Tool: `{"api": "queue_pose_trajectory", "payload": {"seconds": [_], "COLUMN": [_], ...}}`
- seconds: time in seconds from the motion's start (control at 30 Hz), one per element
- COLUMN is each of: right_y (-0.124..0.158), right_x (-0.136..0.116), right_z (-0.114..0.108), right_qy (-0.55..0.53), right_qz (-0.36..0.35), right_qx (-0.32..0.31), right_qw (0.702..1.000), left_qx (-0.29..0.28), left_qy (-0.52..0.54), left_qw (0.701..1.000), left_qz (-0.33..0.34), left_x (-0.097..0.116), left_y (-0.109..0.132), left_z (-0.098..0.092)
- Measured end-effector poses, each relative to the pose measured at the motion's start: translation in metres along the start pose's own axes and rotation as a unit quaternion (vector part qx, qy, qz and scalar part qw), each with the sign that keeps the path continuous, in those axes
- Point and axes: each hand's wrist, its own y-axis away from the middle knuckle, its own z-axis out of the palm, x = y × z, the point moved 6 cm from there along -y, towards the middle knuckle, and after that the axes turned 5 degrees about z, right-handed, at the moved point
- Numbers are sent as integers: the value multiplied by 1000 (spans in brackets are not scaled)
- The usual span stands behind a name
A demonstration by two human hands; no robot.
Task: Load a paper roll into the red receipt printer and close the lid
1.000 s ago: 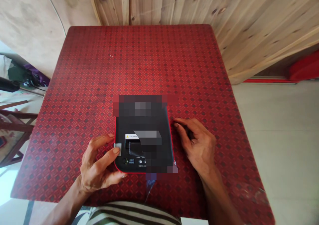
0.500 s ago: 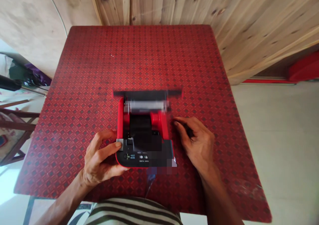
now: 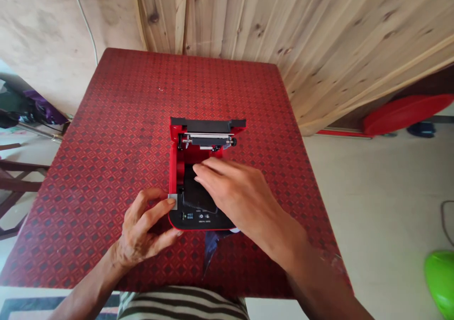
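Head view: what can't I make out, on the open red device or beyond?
Head view: most of the right side of the device, hidden by the right hand.
Head view: lettering on the device's front, too small to read.
Head view: green object, cut off by the right edge.

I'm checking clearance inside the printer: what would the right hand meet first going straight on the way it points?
The right hand would probably meet the red left inner wall of the open printer; depth is unclear, and its fingertips may touch the black film beneath.
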Motion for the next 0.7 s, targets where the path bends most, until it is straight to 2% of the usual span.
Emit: {"api": "queue_pose_trajectory", "payload": {"seconds": [0.07,0.13,0.23,0.33,0.43,0.53,0.63,0.7], "right_y": [-17,-29,-37,-34,-21,2,25,39], "right_x": [-1,-1,-1,-1,-5,-4,27,61], "right_z": [18,28,33,27,2,-33,-51,-45], "right_qy": [54,77,81,74,51,-55,-192,-256], "right_qz": [23,33,11,4,4,6,89,175], "right_qx": [-102,-155,-181,-173,-88,31,133,199], "right_qw": [993,984,980,982,995,998,968,930], "left_qx": [-8,-10,-10,-10,-9,-7,-4,0], "left_qy": [-6,-11,-16,-14,-11,-13,-15,-17], "left_qw": [1000,1000,1000,1000,1000,1000,1000,1000], "left_qz": [4,9,7,0,-1,3,3,1], "left_x": [0,1,1,0,0,0,-1,-2], "left_y": [1,1,1,0,0,0,2,3], "left_z": [1,1,0,0,-1,-1,0,1]}}
